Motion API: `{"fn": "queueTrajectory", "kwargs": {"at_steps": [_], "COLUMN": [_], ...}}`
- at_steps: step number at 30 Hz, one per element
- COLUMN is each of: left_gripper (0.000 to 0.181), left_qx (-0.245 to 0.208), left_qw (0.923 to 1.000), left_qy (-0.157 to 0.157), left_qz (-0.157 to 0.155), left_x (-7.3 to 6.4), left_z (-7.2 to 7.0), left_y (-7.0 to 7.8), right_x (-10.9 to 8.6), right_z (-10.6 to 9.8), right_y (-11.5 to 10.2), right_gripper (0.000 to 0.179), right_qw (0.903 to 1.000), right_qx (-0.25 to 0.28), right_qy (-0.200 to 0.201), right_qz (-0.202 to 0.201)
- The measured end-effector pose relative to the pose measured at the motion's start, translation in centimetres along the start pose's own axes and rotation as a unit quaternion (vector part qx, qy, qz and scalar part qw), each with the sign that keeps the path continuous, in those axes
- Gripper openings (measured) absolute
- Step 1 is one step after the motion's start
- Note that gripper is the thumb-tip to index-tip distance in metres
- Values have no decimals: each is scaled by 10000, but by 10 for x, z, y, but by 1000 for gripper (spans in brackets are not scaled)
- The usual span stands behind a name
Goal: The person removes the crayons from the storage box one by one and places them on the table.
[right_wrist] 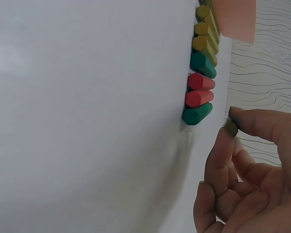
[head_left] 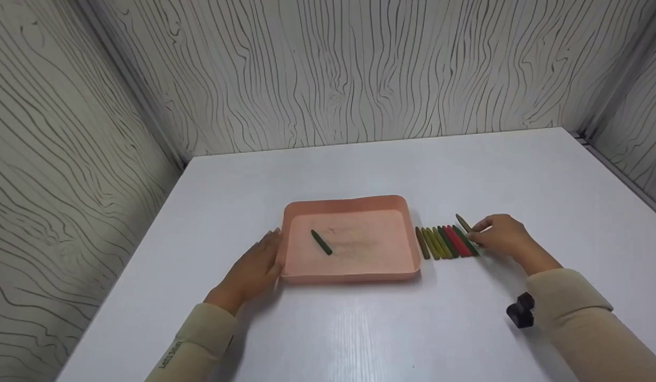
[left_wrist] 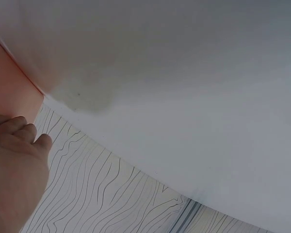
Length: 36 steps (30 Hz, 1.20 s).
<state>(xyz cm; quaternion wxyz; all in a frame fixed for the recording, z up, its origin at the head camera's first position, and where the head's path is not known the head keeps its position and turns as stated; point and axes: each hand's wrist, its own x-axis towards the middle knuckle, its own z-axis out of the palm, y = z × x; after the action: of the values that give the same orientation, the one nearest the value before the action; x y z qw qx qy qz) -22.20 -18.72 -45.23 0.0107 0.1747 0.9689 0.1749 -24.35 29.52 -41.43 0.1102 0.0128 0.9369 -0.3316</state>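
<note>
My right hand [head_left: 501, 236] pinches an olive-brown crayon [head_left: 463, 222] between thumb and fingers at the right end of a row of crayons. In the right wrist view, the end of that crayon [right_wrist: 231, 127] shows between thumb and fingertip. The row holds a brown crayon [head_left: 422, 243], several yellowish ones [head_left: 437, 243], and green and red ones [head_left: 456, 241], lying side by side. A shallow pink tray [head_left: 354, 277] stands left of the row, with one dark green crayon [head_left: 321, 242] inside. My left hand [head_left: 253, 269] rests along the tray's left wall, fingers extended.
A small black object [head_left: 521, 311] lies on the white table [head_left: 359, 329] beside the right sleeve. Wood-grain patterned panels [head_left: 333, 74] stand behind the table and at both sides. Dark smudges mark the tray's floor.
</note>
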Motion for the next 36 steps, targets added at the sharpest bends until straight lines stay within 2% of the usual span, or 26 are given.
{"fn": "queueTrajectory", "kwargs": {"at_steps": [4, 17, 25, 33, 36], "left_gripper": [57, 55, 56, 56, 56], "left_qx": [-10, 57, 74, 62, 64], "left_qw": [10000, 9999, 9999, 9999, 9999], "left_qy": [-17, 34, 4, 52, 54], "left_qz": [18, 150, 69, 103, 92], "left_x": [-1, -2, -2, -3, -3], "left_z": [-1, -2, -3, -3, -3], "left_y": [0, 1, 1, 2, 2], "right_x": [-2, -3, -3, -1, -2], "right_z": [1, 2, -1, -6, -10], "right_y": [6, 13, 9, -1, -5], "right_gripper": [43, 40, 67, 81, 88], "right_qw": [9998, 9993, 9979, 9942, 9921], "right_qx": [-132, -97, -559, -1042, -1214], "right_qy": [-121, -350, -316, 65, 198], "right_qz": [34, 45, 37, -256, -251]}}
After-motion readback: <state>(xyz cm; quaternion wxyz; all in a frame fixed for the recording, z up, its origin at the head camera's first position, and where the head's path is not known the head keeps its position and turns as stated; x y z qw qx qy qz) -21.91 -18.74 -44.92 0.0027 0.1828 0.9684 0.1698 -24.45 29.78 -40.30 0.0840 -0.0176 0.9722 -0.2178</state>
